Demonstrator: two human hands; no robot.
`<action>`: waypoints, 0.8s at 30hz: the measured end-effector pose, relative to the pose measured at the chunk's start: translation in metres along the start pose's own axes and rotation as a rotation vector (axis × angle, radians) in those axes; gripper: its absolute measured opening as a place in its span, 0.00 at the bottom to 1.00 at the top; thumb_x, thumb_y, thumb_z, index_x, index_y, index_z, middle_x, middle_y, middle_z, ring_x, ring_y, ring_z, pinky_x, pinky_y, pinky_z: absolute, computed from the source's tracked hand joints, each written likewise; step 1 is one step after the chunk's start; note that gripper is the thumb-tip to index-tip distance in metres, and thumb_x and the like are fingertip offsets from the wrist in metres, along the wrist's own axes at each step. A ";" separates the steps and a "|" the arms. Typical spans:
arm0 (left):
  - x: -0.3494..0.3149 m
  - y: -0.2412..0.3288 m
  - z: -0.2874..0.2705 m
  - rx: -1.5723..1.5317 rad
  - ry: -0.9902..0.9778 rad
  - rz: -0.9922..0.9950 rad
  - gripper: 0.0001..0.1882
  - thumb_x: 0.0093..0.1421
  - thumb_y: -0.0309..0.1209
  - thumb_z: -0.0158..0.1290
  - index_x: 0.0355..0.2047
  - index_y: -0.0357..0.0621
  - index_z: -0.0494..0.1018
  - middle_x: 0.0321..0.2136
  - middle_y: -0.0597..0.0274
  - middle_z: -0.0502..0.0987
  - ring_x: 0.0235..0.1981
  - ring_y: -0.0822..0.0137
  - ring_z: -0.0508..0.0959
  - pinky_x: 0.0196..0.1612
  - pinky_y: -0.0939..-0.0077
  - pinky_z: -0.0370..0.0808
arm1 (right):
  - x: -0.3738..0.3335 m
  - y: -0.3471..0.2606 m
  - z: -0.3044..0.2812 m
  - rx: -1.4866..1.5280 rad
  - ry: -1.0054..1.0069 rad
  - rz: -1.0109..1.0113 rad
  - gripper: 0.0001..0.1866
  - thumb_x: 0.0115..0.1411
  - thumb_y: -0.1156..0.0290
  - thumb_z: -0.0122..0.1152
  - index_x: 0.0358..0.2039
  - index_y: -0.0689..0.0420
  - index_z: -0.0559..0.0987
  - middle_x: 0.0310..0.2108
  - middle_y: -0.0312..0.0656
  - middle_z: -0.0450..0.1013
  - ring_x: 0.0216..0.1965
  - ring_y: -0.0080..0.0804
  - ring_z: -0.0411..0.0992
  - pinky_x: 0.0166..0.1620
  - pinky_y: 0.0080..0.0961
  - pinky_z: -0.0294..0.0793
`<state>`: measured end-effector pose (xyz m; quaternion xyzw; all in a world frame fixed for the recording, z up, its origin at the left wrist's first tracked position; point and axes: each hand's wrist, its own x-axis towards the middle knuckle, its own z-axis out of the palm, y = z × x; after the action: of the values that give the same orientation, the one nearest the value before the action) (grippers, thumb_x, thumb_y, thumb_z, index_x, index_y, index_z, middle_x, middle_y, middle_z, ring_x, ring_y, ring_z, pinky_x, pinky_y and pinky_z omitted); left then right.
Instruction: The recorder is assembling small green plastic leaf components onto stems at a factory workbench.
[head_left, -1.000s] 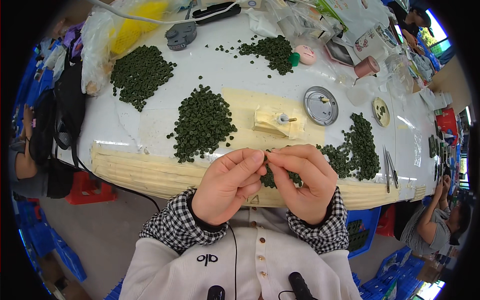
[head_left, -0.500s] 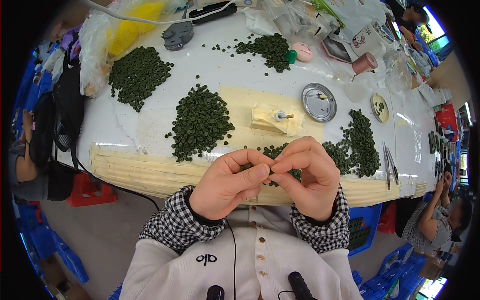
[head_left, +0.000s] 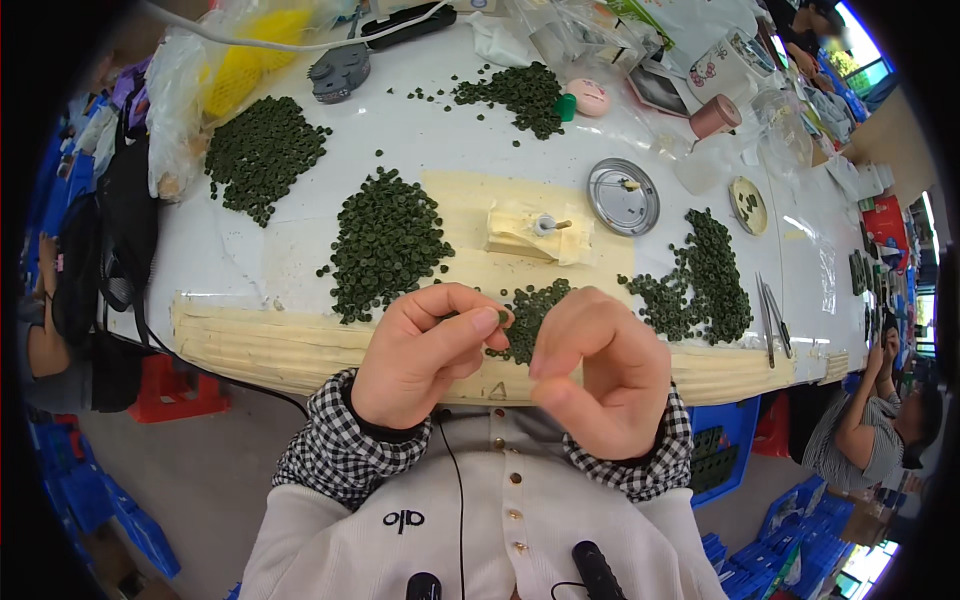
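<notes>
Left hand (head_left: pixel 415 360): pinching a green bit (head_left: pixel 503 317) (tiny!)
Right hand (head_left: pixel 615 375): at left hand's three o'clock; blurry tips, can't tell if together

Hands (head_left: pixel 420 355) (head_left: pixel 630 390) now just apart
</notes>
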<state>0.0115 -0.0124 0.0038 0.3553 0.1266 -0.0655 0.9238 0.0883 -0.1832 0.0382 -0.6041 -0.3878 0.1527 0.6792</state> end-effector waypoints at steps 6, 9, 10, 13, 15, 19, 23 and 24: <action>0.000 0.001 0.007 0.019 0.002 -0.016 0.05 0.60 0.27 0.48 0.32 0.37 0.72 0.24 0.64 0.74 0.14 0.85 0.54 0.17 0.89 0.52 | 0.013 -0.048 0.042 1.096 -0.555 0.043 0.17 0.52 0.59 0.66 0.29 0.60 0.74 0.24 0.35 0.70 0.25 0.22 0.67 0.29 0.16 0.65; -0.003 0.001 0.008 0.016 -0.038 0.020 0.05 0.60 0.26 0.48 0.30 0.38 0.70 0.23 0.67 0.71 0.13 0.85 0.53 0.17 0.89 0.51 | 0.021 -0.067 0.068 1.376 -0.634 0.033 0.16 0.54 0.60 0.65 0.30 0.61 0.75 0.21 0.33 0.70 0.23 0.16 0.67 0.26 0.13 0.64; -0.004 0.001 0.008 0.038 -0.019 0.026 0.05 0.60 0.27 0.48 0.30 0.38 0.70 0.23 0.67 0.71 0.13 0.86 0.53 0.17 0.89 0.51 | 0.021 -0.069 0.076 1.455 -0.653 -0.003 0.16 0.54 0.60 0.65 0.29 0.61 0.75 0.21 0.33 0.70 0.23 0.16 0.67 0.26 0.13 0.65; -0.004 0.002 0.005 0.056 -0.005 -0.001 0.05 0.60 0.28 0.48 0.30 0.38 0.70 0.23 0.67 0.71 0.13 0.86 0.52 0.17 0.89 0.51 | 0.025 -0.070 0.087 1.604 -0.711 -0.043 0.16 0.53 0.61 0.66 0.29 0.61 0.74 0.21 0.33 0.70 0.23 0.16 0.68 0.26 0.13 0.65; -0.006 0.003 0.003 0.061 -0.008 -0.006 0.05 0.60 0.28 0.48 0.30 0.38 0.70 0.23 0.67 0.71 0.13 0.86 0.52 0.17 0.89 0.51 | 0.028 -0.069 0.094 1.659 -0.748 -0.043 0.16 0.53 0.61 0.66 0.29 0.61 0.74 0.21 0.33 0.70 0.23 0.16 0.68 0.26 0.13 0.65; -0.003 0.001 0.000 0.069 -0.055 -0.032 0.05 0.60 0.28 0.48 0.30 0.38 0.70 0.24 0.66 0.71 0.13 0.86 0.52 0.17 0.90 0.51 | 0.030 -0.071 0.096 1.709 -0.785 -0.066 0.15 0.53 0.62 0.66 0.28 0.61 0.74 0.21 0.33 0.70 0.23 0.16 0.68 0.26 0.13 0.65; -0.006 0.001 0.005 0.049 -0.025 -0.028 0.05 0.59 0.27 0.49 0.31 0.37 0.70 0.24 0.66 0.71 0.13 0.86 0.53 0.17 0.90 0.51 | 0.033 -0.069 0.100 1.757 -0.832 -0.055 0.15 0.52 0.63 0.67 0.28 0.62 0.74 0.21 0.33 0.70 0.22 0.16 0.68 0.25 0.13 0.65; -0.006 0.001 0.006 0.045 -0.017 -0.029 0.05 0.59 0.27 0.49 0.31 0.37 0.70 0.23 0.65 0.71 0.13 0.86 0.53 0.17 0.89 0.51 | 0.034 -0.068 0.101 1.770 -0.841 -0.053 0.15 0.52 0.63 0.67 0.27 0.62 0.74 0.21 0.33 0.70 0.22 0.16 0.68 0.25 0.13 0.65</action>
<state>0.0067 -0.0157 0.0107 0.3737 0.1224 -0.0849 0.9155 0.0206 -0.1049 0.1105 0.2363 -0.3570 0.5758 0.6966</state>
